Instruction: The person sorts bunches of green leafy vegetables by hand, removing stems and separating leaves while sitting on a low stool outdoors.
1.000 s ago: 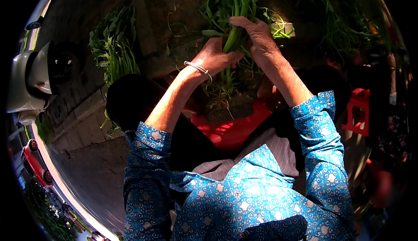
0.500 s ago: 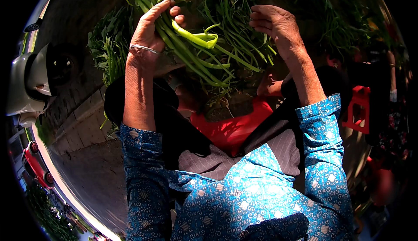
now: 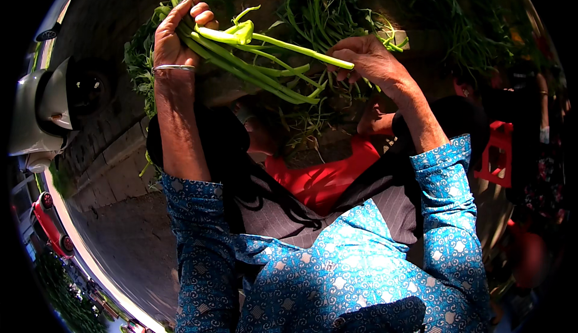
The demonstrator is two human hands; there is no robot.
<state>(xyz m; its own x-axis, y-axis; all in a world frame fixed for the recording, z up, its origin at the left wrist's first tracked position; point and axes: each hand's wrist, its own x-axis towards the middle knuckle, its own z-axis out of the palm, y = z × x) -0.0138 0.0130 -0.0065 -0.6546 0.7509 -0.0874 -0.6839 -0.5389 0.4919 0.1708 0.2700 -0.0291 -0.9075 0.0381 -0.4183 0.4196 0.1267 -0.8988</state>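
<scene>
Left hand (image 3: 176, 39) grip closed round the green stem bunch (image 3: 242, 67); stem ends fan right and near. Right hand (image 3: 374, 62), fingers bent, meets the tip of one longer stem (image 3: 301, 49); pinched or just touching, can't tell. Best: left grip snug, not crushing; right light. Loose greens (image 3: 319, 17) lie far, between hands.
</scene>
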